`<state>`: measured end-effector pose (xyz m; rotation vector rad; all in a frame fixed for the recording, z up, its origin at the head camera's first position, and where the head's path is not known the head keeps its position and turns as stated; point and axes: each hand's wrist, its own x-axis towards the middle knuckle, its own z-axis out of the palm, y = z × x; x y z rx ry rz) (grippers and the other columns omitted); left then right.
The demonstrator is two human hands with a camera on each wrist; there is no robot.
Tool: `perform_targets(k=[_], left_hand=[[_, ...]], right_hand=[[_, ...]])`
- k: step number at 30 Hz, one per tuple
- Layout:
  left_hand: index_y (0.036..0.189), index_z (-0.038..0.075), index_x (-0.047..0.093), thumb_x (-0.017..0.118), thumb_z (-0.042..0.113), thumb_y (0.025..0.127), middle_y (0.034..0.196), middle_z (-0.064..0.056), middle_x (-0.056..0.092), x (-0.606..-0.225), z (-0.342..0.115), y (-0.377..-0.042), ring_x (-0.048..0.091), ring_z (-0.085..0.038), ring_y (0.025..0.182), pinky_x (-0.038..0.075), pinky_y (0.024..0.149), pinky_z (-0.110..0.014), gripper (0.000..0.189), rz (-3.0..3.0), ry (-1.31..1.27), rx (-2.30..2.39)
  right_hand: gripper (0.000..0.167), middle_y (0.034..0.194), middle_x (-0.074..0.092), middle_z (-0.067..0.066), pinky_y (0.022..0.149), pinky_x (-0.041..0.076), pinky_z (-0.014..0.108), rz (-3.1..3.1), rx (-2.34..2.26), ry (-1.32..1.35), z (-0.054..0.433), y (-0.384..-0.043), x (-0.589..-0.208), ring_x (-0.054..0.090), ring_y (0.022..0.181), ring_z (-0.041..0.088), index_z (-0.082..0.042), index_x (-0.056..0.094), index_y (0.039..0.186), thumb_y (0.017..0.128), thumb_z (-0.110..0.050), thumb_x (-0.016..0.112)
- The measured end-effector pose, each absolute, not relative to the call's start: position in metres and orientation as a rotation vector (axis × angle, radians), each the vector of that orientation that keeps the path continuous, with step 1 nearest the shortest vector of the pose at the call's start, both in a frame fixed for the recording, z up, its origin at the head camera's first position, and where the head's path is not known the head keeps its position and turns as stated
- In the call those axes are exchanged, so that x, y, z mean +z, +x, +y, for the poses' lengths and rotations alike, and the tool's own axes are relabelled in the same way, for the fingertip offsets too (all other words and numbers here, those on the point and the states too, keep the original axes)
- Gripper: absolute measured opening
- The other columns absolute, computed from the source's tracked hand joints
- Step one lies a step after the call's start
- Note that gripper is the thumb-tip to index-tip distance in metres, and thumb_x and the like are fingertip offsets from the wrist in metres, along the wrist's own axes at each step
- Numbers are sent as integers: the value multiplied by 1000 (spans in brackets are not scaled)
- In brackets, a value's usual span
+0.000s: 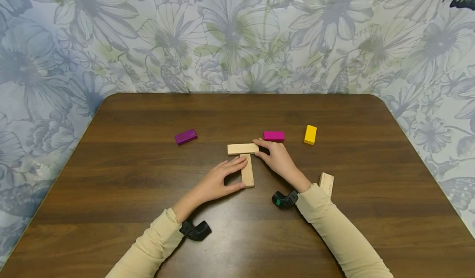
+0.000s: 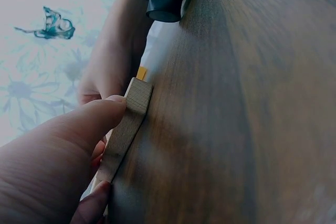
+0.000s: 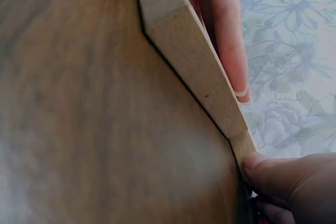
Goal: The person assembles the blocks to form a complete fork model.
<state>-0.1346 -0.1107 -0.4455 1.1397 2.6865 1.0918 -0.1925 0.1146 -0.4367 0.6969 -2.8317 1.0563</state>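
Observation:
Two plain wooden blocks form a T lying on the table in the head view. The crosswise block (image 1: 239, 149) lies at the far side, and the lengthwise block (image 1: 248, 175) has its far end against it. My left hand (image 1: 215, 182) grips the lengthwise block, thumb at its near end and fingers at its far end. At the right end of the crosswise block, my right hand (image 1: 279, 159) pinches it between thumb and fingers. The right wrist view shows the lengthwise block (image 3: 194, 61) meeting the crosswise block (image 3: 241, 145) at a corner.
Beyond the hands lie a purple block (image 1: 186, 137), a magenta block (image 1: 274, 136) and a yellow block (image 1: 310, 134). Another wooden block (image 1: 326, 183) is partly hidden behind the right sleeve. The brown table (image 1: 148, 113) ends at a flowered wall.

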Motion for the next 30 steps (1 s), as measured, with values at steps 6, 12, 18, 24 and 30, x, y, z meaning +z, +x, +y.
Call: perform_targets(k=[6, 12, 18, 24, 30], left_hand=[[140, 6, 43, 68, 30, 87, 147, -6, 34, -446, -111, -134, 31, -20, 133, 20, 106, -47, 63, 2689, 1135, 1086], [140, 6, 44, 68, 30, 87, 147, -5, 34, -446, -111, -134, 32, -21, 132, 20, 106, -46, 63, 2692, 1128, 1087], [140, 6, 45, 69, 30, 86, 146, -6, 35, -446, -111, -134, 32, -23, 132, 20, 106, -46, 63, 2693, 1128, 1084], [140, 7, 44, 68, 31, 87, 147, -5, 34, -445, -111, -134, 31, -22, 133, 19, 107, -45, 63, 2685, 1127, 1072], [140, 6, 44, 65, 27, 90, 147, -6, 34, -445, -112, -134, 30, -24, 133, 19, 106, -46, 59, 2666, 1136, 1095]], right_hand=[[39, 127, 54, 16, 96, 39, 41, -2843, 1073, 722, 117, -193, -437, 49, 119, 27, -5, 60, 127, 89, -11, 65], [35, 126, 56, 17, 95, 40, 42, -2836, 1055, 760, 121, -192, -435, 50, 117, 29, -5, 62, 123, 88, -10, 66], [34, 124, 57, 15, 95, 40, 42, -2828, 1033, 801, 124, -193, -436, 51, 117, 28, -6, 63, 122, 88, -11, 66], [35, 124, 58, 15, 94, 40, 42, -2818, 1037, 807, 125, -192, -435, 50, 118, 28, -5, 63, 122, 88, -10, 66], [35, 124, 57, 15, 94, 40, 43, -2824, 1037, 794, 125, -192, -435, 50, 118, 28, -5, 63, 123, 88, -11, 66]])
